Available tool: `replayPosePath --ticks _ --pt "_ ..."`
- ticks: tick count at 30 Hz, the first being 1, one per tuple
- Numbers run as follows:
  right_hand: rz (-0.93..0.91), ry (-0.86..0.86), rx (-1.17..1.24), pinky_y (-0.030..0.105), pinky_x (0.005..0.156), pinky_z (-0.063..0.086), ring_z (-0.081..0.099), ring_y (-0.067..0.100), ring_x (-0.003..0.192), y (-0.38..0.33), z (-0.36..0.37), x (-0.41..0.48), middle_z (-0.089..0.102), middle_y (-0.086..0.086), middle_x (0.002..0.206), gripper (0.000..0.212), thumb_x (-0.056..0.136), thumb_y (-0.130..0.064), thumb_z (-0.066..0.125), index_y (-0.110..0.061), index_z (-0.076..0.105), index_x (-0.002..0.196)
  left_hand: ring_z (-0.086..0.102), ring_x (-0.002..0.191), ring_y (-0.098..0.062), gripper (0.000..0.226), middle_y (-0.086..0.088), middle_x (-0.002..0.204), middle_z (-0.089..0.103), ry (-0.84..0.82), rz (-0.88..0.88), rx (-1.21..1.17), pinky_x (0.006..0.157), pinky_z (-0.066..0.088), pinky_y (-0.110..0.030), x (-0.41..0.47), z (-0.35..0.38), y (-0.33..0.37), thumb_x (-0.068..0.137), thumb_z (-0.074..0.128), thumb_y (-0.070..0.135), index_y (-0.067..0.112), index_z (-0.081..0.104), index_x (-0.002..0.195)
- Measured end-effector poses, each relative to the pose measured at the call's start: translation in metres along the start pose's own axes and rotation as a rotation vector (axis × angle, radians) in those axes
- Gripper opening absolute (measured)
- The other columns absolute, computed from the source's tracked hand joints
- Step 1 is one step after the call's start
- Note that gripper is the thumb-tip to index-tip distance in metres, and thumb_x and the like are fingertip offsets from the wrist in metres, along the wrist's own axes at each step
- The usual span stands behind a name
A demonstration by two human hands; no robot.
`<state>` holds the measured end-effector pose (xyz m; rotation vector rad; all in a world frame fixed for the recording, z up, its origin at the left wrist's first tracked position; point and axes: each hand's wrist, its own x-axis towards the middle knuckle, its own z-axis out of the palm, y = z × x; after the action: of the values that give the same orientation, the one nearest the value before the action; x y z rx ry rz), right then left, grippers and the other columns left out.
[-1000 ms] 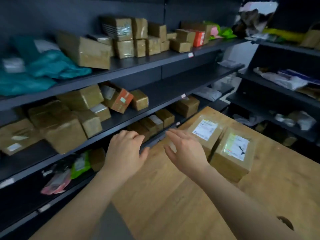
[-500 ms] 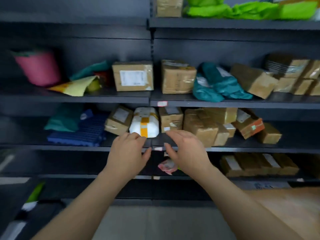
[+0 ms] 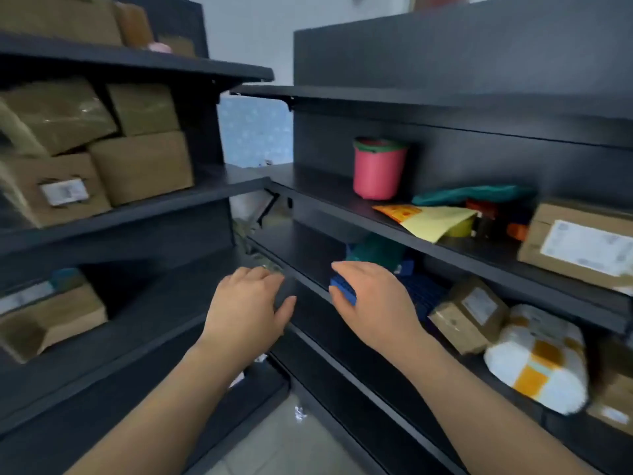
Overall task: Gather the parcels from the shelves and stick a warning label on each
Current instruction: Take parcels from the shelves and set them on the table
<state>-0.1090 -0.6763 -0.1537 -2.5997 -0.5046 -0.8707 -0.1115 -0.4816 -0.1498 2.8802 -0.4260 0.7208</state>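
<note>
Fingers (image 3: 356, 272) loose, parcel (image 3: 579, 246) label-side frontward

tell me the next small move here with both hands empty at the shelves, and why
Probably reach the right hand rightward to the small brown cardboard box with a white label. Both it and the left hand hang open, holding nothing, and that box looks like the closest parcel, lying on the black shelf beside the white wrapped parcel with orange tape.

Two hands counted: left hand (image 3: 246, 310), right hand (image 3: 376, 310). Brown boxes (image 3: 51, 114) (image 3: 140, 108) (image 3: 140, 166) (image 3: 51, 190) (image 3: 51, 320) (image 3: 579, 245) (image 3: 469, 313) (image 3: 616, 389) tallied: four mid left, one lower left, three right. One white parcel (image 3: 537, 361), one pink bucket (image 3: 378, 169), one yellow envelope (image 3: 428, 217) noted.
</note>
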Motion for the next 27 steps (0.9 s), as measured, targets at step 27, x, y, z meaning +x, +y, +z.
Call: replayPosePath --ticks 27 --pt "-0.269 -0.004 0.413 0.033 0.102 0.041 0.047 0.021 0.129 -0.226 0.211 0.403 0.045 0.004 0.145 0.063 0.091 -0.039 0.058 -0.017 0.035 0.146 0.056 0.107 -0.028 0.078 -0.014 0.123 0.056 0.269 -0.652 0.092 0.079 0.047 -0.035 0.153 -0.109 -0.386 0.084 0.062 0.052 0.007 0.03 0.139"
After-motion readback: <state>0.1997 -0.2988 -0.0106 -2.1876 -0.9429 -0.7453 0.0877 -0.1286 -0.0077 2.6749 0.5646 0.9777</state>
